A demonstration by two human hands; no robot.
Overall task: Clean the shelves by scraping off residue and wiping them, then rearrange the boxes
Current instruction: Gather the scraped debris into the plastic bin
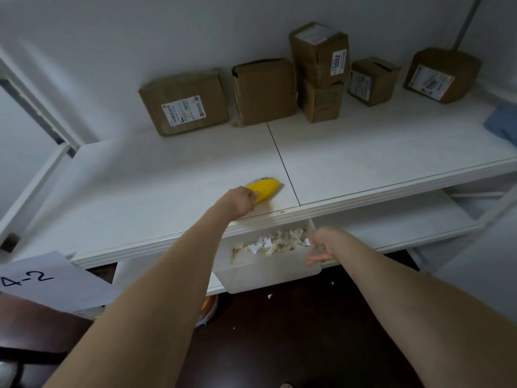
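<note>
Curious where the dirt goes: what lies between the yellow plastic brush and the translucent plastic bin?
Head view: only the white shelf's ribbed front edge, with a few pale crumbs on it.

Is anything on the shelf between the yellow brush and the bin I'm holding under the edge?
Nothing visible does. The left hand grips the yellow brush near the front edge of the shelf, where only a few crumbs lie. The right hand holds the bin just below that edge. The boxes stand at the back.
</note>
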